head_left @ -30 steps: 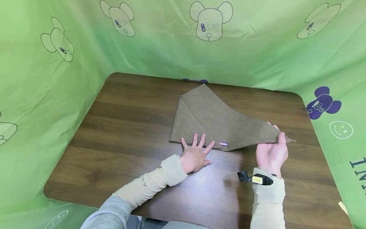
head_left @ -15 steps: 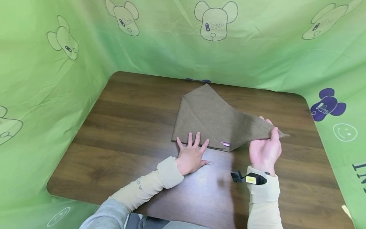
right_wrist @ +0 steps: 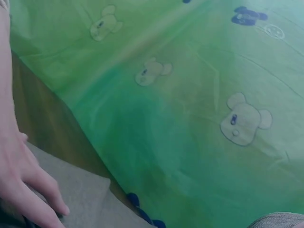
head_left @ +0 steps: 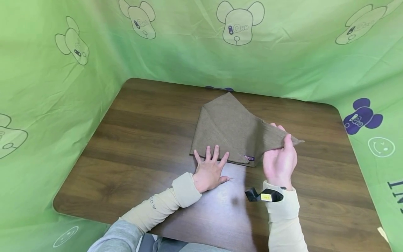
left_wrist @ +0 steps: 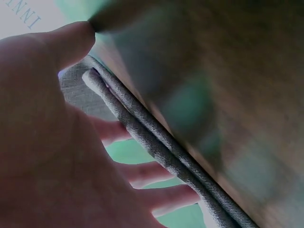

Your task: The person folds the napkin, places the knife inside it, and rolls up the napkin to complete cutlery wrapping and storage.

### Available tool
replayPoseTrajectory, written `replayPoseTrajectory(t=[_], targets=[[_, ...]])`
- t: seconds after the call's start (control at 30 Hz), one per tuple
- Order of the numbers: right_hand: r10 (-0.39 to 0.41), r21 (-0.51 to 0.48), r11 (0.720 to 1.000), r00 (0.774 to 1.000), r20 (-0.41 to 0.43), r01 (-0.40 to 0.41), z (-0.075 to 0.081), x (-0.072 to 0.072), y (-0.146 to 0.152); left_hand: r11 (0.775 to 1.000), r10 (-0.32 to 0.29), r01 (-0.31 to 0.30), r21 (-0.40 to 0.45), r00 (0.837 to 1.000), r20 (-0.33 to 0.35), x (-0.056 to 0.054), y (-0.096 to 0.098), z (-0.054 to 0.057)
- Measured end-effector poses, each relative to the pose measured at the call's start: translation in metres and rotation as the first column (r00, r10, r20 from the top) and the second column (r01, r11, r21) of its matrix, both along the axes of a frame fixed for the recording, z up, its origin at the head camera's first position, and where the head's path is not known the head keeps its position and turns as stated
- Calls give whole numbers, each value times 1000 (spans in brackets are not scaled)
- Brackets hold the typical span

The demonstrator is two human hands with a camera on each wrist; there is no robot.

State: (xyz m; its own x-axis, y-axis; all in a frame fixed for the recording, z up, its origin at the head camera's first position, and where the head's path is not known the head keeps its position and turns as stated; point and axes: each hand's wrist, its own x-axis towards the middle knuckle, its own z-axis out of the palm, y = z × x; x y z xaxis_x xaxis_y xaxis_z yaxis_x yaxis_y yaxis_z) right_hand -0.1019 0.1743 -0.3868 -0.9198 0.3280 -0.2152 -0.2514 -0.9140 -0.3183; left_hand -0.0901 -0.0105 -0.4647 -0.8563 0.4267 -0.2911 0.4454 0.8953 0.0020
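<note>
A grey-brown cloth (head_left: 225,127), folded in layers, lies on the dark wooden table (head_left: 141,140) with a small purple tag (head_left: 249,158) on its near edge. Fingers spread, my left hand (head_left: 208,173) presses on that edge. The left wrist view shows the doubled rim of the cloth (left_wrist: 156,147) running across the fingers of my left hand (left_wrist: 42,123). My right hand (head_left: 281,157), palm up, pinches the cloth's narrow right end between thumb and fingers, the tip poking out beyond the thumb. That end is lifted and bends toward the rest of the cloth.
Green curtains (head_left: 176,52) with bear drawings hang behind the table and on both sides. A black camera mount (head_left: 266,195) is strapped on the right wrist. The cloth's far corner comes near the table's back edge.
My right hand has moved left and a little away from me, bringing the cloth's narrow end inward so it bends more. My left hand stays pressed on the near edge.
</note>
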Motion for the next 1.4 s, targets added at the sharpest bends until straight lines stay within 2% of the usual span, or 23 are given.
replayPoseTrajectory(t=[0.13,0.33,0.5,1.0,1.2,1.4], targets=[[10,35,999,1000,3,-10,1,-2,-10,1000,-4,4,8,1000,-22,-1,-1,-1],[36,84,996,999,8,-37,1,-5,-21,1000,3,-3,3,1000,-11,-2,-1,-1],[66,165,984,998,19,-68,-1,-5,-31,1000,0,1,9,1000,-8,-2,-2,-2],[183,385,904,982,36,-183,-12,-6,-57,997,-17,20,72,999,-38,-3,-3,-5],[196,436,877,979,53,-200,-17,-9,-65,997,-13,17,79,998,-54,-3,-4,-6],[211,474,853,975,67,-217,-21,-9,-74,997,-14,16,69,999,-40,-4,-4,-6]])
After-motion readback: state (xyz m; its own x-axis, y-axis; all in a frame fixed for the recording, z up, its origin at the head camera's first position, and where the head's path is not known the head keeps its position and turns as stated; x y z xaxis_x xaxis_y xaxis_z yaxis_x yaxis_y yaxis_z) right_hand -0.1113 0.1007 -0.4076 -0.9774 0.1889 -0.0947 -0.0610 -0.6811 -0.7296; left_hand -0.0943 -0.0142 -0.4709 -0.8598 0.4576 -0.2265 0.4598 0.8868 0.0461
